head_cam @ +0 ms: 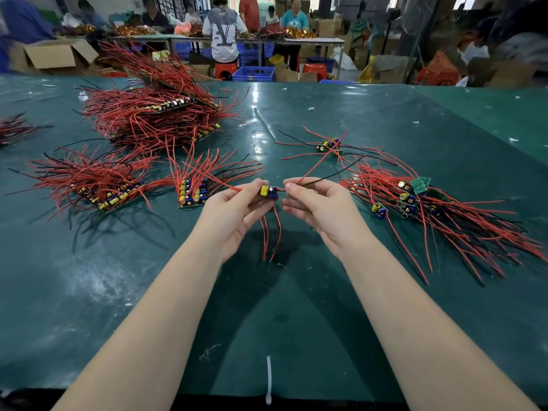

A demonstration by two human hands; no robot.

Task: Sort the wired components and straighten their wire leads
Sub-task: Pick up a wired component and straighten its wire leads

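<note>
1. Risk, left side: neat stacks of sorted components point(106, 188) with red and black leads fanned out lie on the green surface point(296, 321), a smaller stack point(192, 194) just left of the hands. If a dangling lead swings that way, it could likely snag their wires and drag a stack out of order.
2. Risk, centre: the left hand point(234, 212) pinches a small component point(268, 191), a board with a yellow part and a blue capacitor, between thumb and fingertips. A hard pull on a lead could strain its solder joint or tug the board out of the pinch.
3. Risk, right side: the right hand point(317, 203) has its fingers curled around a red and a black lead point(320, 170) that run up and to the right. These cross above a few loose components point(329, 143) and could catch on them.
4. Position: the component is held in the air between the two hands, above the surface, touching the left fingertips and just beside the right hand. More red leads hang below it between the wrists.
5. Far right: an unsorted heap point(421, 209) of components lies near the right hand but apart from it.
</note>
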